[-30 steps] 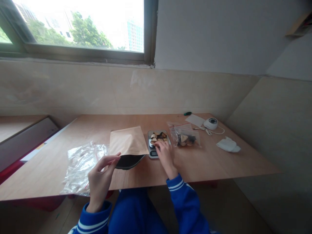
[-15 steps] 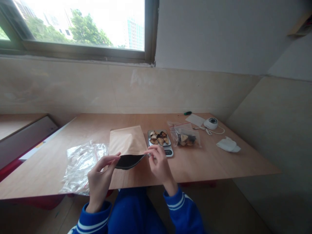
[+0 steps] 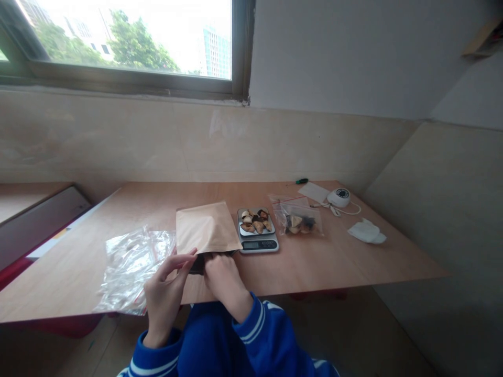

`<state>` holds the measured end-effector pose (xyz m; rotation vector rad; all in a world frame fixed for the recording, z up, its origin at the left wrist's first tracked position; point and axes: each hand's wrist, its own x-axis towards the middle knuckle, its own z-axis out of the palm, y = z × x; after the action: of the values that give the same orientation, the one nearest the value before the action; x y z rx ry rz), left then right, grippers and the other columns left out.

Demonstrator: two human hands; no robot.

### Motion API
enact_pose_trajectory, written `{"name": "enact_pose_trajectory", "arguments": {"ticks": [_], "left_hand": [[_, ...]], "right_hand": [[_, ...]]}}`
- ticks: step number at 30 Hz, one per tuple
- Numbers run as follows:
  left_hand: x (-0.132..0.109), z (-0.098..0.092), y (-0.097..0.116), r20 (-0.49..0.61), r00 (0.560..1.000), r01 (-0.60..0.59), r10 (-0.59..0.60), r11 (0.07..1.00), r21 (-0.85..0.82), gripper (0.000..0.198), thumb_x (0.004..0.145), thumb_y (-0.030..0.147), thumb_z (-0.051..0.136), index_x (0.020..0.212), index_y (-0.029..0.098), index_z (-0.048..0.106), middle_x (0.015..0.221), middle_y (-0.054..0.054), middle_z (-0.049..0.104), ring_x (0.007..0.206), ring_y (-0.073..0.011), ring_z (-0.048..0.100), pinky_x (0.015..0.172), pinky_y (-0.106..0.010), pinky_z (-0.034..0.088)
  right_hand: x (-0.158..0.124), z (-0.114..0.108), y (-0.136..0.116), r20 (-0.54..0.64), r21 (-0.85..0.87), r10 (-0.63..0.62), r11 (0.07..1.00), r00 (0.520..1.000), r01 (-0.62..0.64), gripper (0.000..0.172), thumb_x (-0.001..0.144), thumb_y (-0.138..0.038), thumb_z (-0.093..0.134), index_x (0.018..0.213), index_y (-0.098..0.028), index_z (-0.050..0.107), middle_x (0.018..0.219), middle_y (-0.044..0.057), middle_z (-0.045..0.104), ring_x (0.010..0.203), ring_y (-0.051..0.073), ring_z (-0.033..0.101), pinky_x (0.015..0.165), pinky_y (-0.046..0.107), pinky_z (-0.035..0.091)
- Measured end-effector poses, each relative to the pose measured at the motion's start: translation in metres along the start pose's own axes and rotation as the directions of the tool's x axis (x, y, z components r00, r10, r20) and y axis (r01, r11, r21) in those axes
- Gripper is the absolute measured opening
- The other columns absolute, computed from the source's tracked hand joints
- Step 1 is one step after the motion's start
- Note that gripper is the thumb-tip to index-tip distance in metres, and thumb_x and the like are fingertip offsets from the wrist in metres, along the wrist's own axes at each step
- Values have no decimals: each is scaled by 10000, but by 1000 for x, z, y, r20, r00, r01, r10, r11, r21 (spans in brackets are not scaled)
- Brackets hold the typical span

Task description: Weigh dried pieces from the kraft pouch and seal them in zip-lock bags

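Note:
A brown paper bag with a dark lining lies on the table, its mouth facing me and held apart. My left hand pinches the left corner of that mouth between thumb and fingers. Into the opening reaches my right hand; its fingertips are hidden inside the bag, so their pose does not show. Just right of the bag stands a kitchen scale with a small display at its front. Several dried brown and pale pieces, perhaps dried mushrooms, lie on its plate.
Clear plastic bags lie at the left. Right of the scale is a zip bag of similar pieces. Farther right are a white dome camera with a cable, a crumpled tissue, a paper sheet and a green-handled screwdriver.
My right hand has let go of the bag mouth's right corner and moved left, its fingers entering the bag. The scale's display has come into sight. My left hand keeps its pinch.

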<state>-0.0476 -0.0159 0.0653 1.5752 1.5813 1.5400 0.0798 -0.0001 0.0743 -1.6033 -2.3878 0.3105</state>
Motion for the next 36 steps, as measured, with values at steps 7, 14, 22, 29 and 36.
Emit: {"name": "enact_pose_trajectory", "arguments": {"ticks": [7,14,22,29,36], "left_hand": [[-2,3,-6,42,999,-9,10,999,-38,185,742,391,680,799,214,685,932,-32,744,940,-232,683,839,-326,553],[-1,3,-6,38,999,8,-6,999,-44,168,739,379,687,790,218,683,919,-27,744,964,-231,674,860,-330,540],[1,1,-3,-1,999,37,-37,999,-27,166,725,378,698,787,224,684,915,-21,742,918,-221,684,824,-317,545],[4,-6,1,-31,999,39,-41,997,-61,166,721,365,703,779,211,682,897,-30,744,914,-222,688,824,-314,542],[3,-7,3,-16,1000,24,-26,997,-74,171,725,369,699,772,205,682,887,-37,745,929,-238,686,848,-344,540]], "right_hand": [[10,8,4,29,8,57,998,998,-57,295,881,-52,419,1033,-104,666,936,149,713,821,273,682,724,342,533],[-7,9,10,-90,8,38,999,995,-37,292,883,-32,423,1008,-136,665,945,124,694,916,227,630,857,339,474],[-35,-1,17,-369,364,-169,879,914,309,271,885,-70,481,1042,-207,655,948,32,693,952,177,591,873,310,464],[-71,-45,48,-631,571,64,713,773,407,176,868,-132,540,946,-233,661,906,18,710,887,169,624,832,328,482],[-52,-21,128,-636,417,260,908,727,40,172,856,-226,554,946,-249,700,925,52,693,915,209,592,866,376,484]]}}
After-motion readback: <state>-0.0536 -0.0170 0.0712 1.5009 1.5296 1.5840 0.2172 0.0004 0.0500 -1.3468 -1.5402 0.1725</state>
